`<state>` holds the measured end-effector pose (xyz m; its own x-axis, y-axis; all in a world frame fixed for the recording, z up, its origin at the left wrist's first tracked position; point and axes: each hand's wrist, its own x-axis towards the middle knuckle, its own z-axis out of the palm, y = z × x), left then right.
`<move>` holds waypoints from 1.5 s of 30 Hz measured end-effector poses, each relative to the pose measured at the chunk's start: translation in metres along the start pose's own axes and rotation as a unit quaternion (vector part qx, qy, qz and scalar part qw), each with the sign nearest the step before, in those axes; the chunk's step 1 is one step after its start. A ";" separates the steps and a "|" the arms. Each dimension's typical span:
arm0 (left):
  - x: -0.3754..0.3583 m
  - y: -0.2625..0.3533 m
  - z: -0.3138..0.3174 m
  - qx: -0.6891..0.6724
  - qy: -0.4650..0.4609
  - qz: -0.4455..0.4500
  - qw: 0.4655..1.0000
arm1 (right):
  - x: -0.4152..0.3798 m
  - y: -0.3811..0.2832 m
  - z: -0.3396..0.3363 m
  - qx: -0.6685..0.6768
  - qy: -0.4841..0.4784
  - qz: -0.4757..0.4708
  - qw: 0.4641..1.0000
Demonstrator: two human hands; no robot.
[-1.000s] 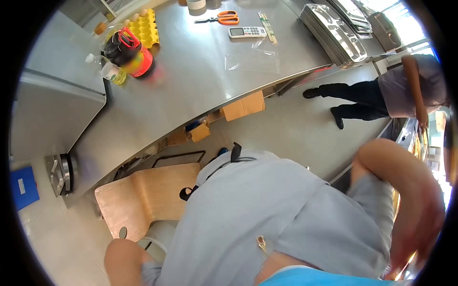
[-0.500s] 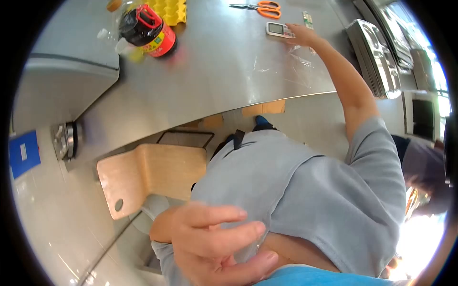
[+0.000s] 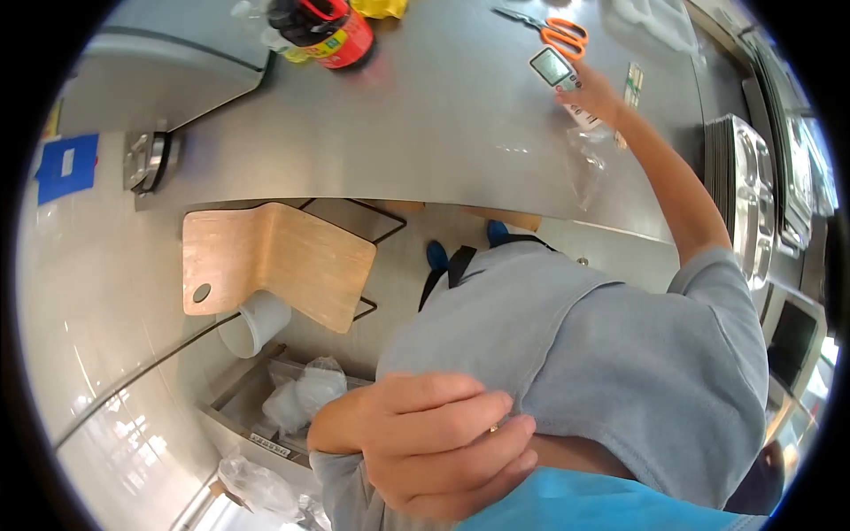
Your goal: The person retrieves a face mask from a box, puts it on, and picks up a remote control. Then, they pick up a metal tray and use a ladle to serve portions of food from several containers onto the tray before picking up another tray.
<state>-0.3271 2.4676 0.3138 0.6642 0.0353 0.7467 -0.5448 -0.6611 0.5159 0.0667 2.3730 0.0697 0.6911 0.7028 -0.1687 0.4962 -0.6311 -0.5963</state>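
My right hand (image 3: 595,96) reaches far out over the steel table and grips a white remote control (image 3: 553,67) with a grey screen and small buttons. Its screen end points away from me, close to orange-handled scissors (image 3: 565,37). Below the remote lies crumpled clear plastic wrap (image 3: 588,168). A thin green-and-white strip (image 3: 633,86) is just right of the hand. Close to the camera, my left hand (image 3: 447,442) is curled in front of my chest, near the shirt collar. A tiny gold glint shows between its fingers; what they hold, if anything, I cannot make out.
A dark sauce bottle (image 3: 323,31) with a red handle stands at the table's far left. Stacked metal trays (image 3: 753,195) are on the right. A wooden chair (image 3: 301,257) sits below the table's edge (image 3: 425,199), beside a white bucket (image 3: 257,323).
My right hand has closed around the remote and turned it so it slants. The left hand's fingers have drawn together. The view has shifted, showing more floor at left.
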 end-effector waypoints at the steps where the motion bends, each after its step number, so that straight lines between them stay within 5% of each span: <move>1: -0.002 0.002 -0.001 0.005 -0.001 0.019 1.000 | 0.003 -0.016 0.002 0.104 -0.025 0.008 0.994; 4: -0.002 0.023 -0.016 0.034 -0.019 0.034 0.999 | -0.006 -0.107 0.011 0.406 -0.123 -0.008 0.905; 6: -0.007 0.043 -0.033 0.076 -0.017 0.023 0.997 | -0.014 -0.177 0.015 0.493 -0.185 0.014 0.850; 9: -0.017 0.087 -0.062 0.197 0.037 -0.007 0.980 | -0.001 -0.265 0.044 0.551 -0.246 -0.086 0.793; 14: -0.031 0.170 -0.082 0.407 0.116 0.061 0.904 | -0.062 -0.461 0.041 0.572 -0.491 -0.168 0.636; 16: -0.036 0.211 -0.078 0.478 0.123 0.004 0.870 | -0.105 -0.542 0.041 0.553 -0.504 -0.176 0.640; 19: -0.039 0.227 -0.071 0.556 0.110 0.064 0.822 | -0.159 -0.637 0.036 0.514 -0.568 -0.207 0.608; 27: -0.051 0.231 -0.096 0.578 0.081 0.018 0.812 | -0.215 -0.812 0.016 0.586 -0.488 -0.253 0.596; 34: -0.073 0.218 -0.136 0.578 0.079 0.069 0.810 | -0.217 -0.786 0.022 0.546 -0.514 -0.228 0.621; 37: -0.079 0.199 -0.157 0.483 0.081 0.088 0.868 | -0.178 -0.747 0.063 0.492 -0.591 -0.224 0.599; 40: -0.088 0.157 -0.165 0.300 0.062 0.081 0.948 | -0.144 -0.641 0.110 0.421 -0.565 -0.204 0.680; 45: -0.116 0.092 -0.151 -0.024 -0.060 0.060 0.996 | -0.111 -0.398 0.183 0.452 -0.481 0.027 0.751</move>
<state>-0.5312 2.5159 0.3382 0.6478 -0.1344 0.7498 -0.6458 -0.6190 0.4469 -0.3037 2.6061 0.1826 -0.2183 0.8706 -0.4409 -0.3778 -0.4920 -0.7844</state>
